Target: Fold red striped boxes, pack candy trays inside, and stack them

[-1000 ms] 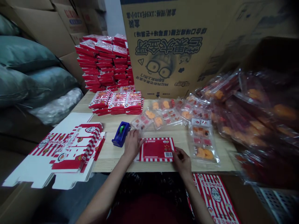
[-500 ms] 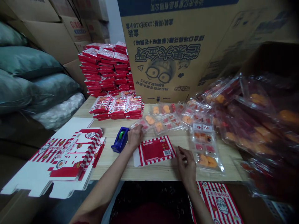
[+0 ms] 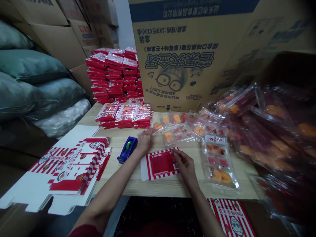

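A flat red-and-white striped box (image 3: 160, 163) lies on the table in front of me, its white end flap showing on the left. My right hand (image 3: 187, 166) is over the box's right end, fingers bent and closed at its edge; the fingertips rest on the red face. Beyond the box's upper left corner, my left hand (image 3: 144, 142) has its fingers on the near end of a clear candy pack (image 3: 157, 126) with an orange piece in it. The left fingers are partly blurred. Close to my left wrist stands a blue tape dispenser (image 3: 127, 149) with green tape.
More clear candy packs (image 3: 179, 133) lie behind the box and form a heap (image 3: 269, 131) at the right. Flat unfolded cartons (image 3: 66, 171) are stacked on the left. Filled boxes (image 3: 133, 115) stand at the back, before a large cardboard carton (image 3: 177, 65).
My right hand has moved left from beside the box onto its right end. My left hand stays by the candy pack, its fingers now stretched further over it. The view has tilted slightly.
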A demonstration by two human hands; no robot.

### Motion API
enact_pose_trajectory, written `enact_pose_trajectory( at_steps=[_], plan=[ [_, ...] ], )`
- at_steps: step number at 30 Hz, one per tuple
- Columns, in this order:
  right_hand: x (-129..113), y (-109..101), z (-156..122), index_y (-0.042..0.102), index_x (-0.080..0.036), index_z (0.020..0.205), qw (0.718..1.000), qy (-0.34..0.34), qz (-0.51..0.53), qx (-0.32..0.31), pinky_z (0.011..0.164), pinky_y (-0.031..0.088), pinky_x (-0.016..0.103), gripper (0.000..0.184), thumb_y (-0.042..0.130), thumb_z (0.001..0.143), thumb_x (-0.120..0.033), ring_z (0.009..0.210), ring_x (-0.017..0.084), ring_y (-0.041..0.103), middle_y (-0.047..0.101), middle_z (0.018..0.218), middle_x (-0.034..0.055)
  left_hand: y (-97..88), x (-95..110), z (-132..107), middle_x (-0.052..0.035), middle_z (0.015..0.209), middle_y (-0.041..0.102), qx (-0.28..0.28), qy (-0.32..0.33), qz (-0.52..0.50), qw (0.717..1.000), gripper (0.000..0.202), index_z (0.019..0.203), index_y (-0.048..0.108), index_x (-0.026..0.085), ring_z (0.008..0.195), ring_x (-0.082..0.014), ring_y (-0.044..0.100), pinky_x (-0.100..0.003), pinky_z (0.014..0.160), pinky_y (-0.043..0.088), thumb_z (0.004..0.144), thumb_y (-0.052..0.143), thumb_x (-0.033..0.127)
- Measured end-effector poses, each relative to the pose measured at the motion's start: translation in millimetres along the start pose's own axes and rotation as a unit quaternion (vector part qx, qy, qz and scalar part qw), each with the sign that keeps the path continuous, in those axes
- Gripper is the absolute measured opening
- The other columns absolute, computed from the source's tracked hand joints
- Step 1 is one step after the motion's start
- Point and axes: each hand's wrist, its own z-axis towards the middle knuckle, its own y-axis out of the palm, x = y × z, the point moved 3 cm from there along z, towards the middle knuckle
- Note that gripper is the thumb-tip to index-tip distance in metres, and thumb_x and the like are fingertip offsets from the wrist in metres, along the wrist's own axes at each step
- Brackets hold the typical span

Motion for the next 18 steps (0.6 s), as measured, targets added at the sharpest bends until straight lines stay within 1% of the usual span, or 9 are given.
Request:
enact_pose_trajectory(
  at_steps=[4,7,8,10,11,13,16,17,18],
  plan=[
    [-10,10,2,0.064,-0.024,0.136,0.982,0.089,0.164,-0.01,0.085,0.064,0.044,0.056,0.065,0.092,-0.057,0.106,0.027,0.075,0.076,0.126,0.01,-28.3,34,-53,-0.0142,0.16,0.047,0.051,0.106,-0.046,0.992,0.063,0.157,0.04,0.018,0.151,-0.0281,0.039,-0.048,0.124,0.031,0.096,0.037,0.003],
    [-21,10,0,0.063,-0.027,0.136,0.964,0.115,0.238,0.006,0.092,0.062,0.044,0.053,0.072,0.087,-0.047,0.113,0.028,0.073,0.075,0.129,0.0067,-43.7,62,-109,-0.0132,0.165,0.039,0.038,0.21,-0.136,0.968,0.067,0.162,0.03,0.024,0.157,-0.0284,0.026,-0.052,0.126,0.028,0.099,0.045,0.01],
    [-23,7,-4,0.066,-0.027,0.132,0.964,0.12,0.235,0.019,0.094,0.061,0.043,0.052,0.076,0.084,-0.041,0.114,0.027,0.073,0.076,0.126,0.0056,-48.8,65,-126,-0.0133,0.168,0.032,0.034,0.191,-0.17,0.966,0.074,0.164,0.024,0.026,0.159,-0.0316,0.017,-0.057,0.127,0.023,0.098,0.055,0.018],
    [-24,1,-19,0.072,-0.027,0.124,0.964,0.147,0.22,0.029,0.094,0.062,0.041,0.048,0.082,0.078,-0.035,0.113,0.027,0.074,0.078,0.121,0.0048,-59.4,56,-155,-0.017,0.17,0.025,0.07,0.038,-0.269,0.96,0.105,0.166,0.011,0.027,0.159,-0.0384,0.008,-0.064,0.126,0.019,0.086,0.077,0.035],
    [-23,0,-30,0.073,-0.027,0.121,0.962,0.167,0.214,0.02,0.092,0.062,0.041,0.045,0.083,0.077,-0.034,0.111,0.028,0.075,0.079,0.118,0.0054,-62.4,47,-169,-0.0193,0.168,0.029,0.084,-0.062,-0.338,0.936,0.116,0.166,0.008,0.026,0.158,-0.0412,0.013,-0.065,0.124,0.024,0.079,0.084,0.04],
    [-22,3,-54,0.073,-0.026,0.124,0.957,0.202,0.207,-0.022,0.089,0.064,0.044,0.046,0.081,0.08,-0.037,0.106,0.03,0.077,0.079,0.117,0.0079,-60.5,31,-197,-0.0214,0.156,0.049,0.048,-0.227,-0.503,0.833,0.112,0.164,0.02,0.025,0.148,-0.0433,0.04,-0.062,0.115,0.042,0.076,0.086,0.044],
    [-24,13,-82,0.063,-0.026,0.139,0.955,0.203,0.187,-0.111,0.095,0.06,0.052,0.055,0.074,0.089,-0.044,0.114,0.033,0.074,0.076,0.126,0.0114,-54.7,20,-236,-0.0177,0.131,0.071,-0.073,-0.328,-0.69,0.641,0.067,0.141,0.061,0.021,0.114,-0.0367,0.072,-0.051,0.095,0.06,0.081,0.081,0.044],
    [-26,15,-85,0.058,-0.028,0.145,0.956,0.184,0.171,-0.152,0.1,0.057,0.055,0.06,0.072,0.09,-0.048,0.122,0.034,0.069,0.072,0.134,0.0118,-56.3,15,-247,-0.0162,0.123,0.075,-0.076,-0.351,-0.713,0.603,0.056,0.129,0.069,0.02,0.104,-0.033,0.076,-0.047,0.089,0.062,0.08,0.082,0.043],
    [-28,16,-85,0.051,-0.031,0.15,0.957,0.155,0.147,-0.198,0.106,0.052,0.057,0.069,0.073,0.088,-0.052,0.132,0.034,0.063,0.067,0.142,0.0116,-60.1,7,-257,-0.0144,0.116,0.078,-0.051,-0.375,-0.718,0.585,0.049,0.12,0.074,0.019,0.095,-0.029,0.078,-0.041,0.084,0.064,0.077,0.085,0.041]
  ],
)
